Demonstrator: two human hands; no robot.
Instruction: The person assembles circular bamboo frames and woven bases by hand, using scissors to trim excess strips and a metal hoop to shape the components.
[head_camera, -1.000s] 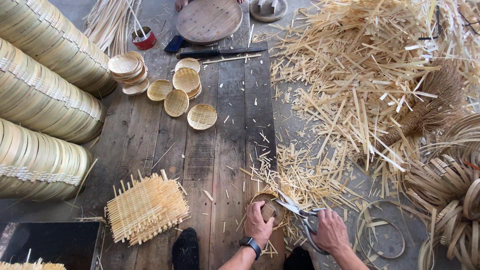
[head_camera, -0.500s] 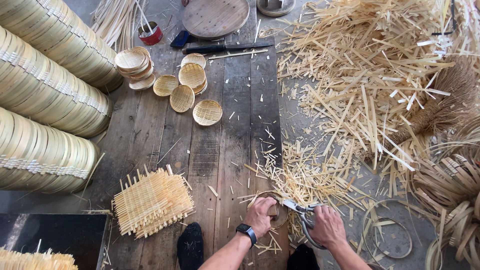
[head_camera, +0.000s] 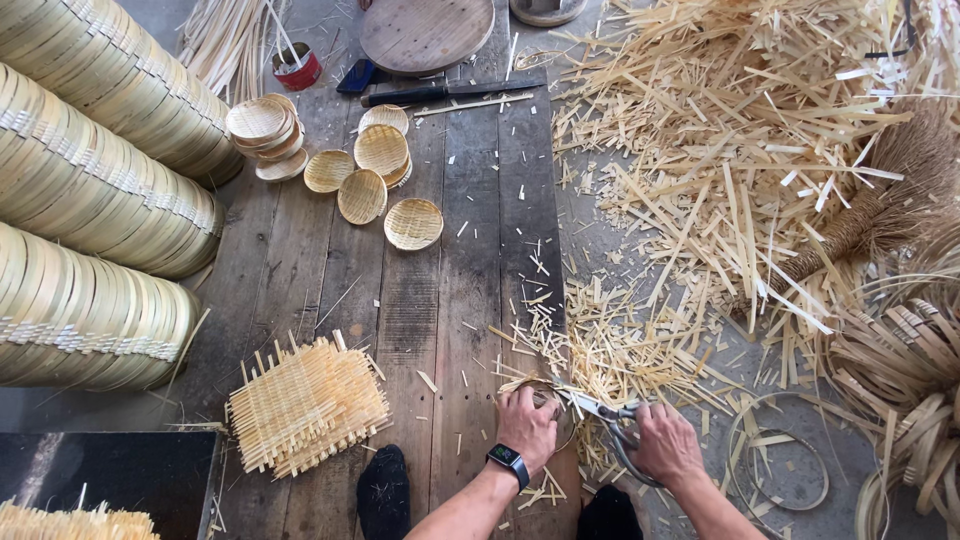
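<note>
My left hand, with a dark watch on its wrist, grips a small round woven bamboo disc near the bottom of the view. My right hand is closed on the handles of metal scissors, whose blades reach left to the disc's edge. Short bamboo trimmings lie just above both hands. Most of the disc is hidden under my left hand.
A stack of square woven bamboo mats lies at the lower left. Finished round discs sit farther up the plank floor. Long rolls of stacked bamboo hoops fill the left. A heap of bamboo strips covers the right. A knife lies at top.
My hands stay together on the disc and scissors. The view has shifted slightly, with the hands now a little higher and the disc turned a bit under the blades.
</note>
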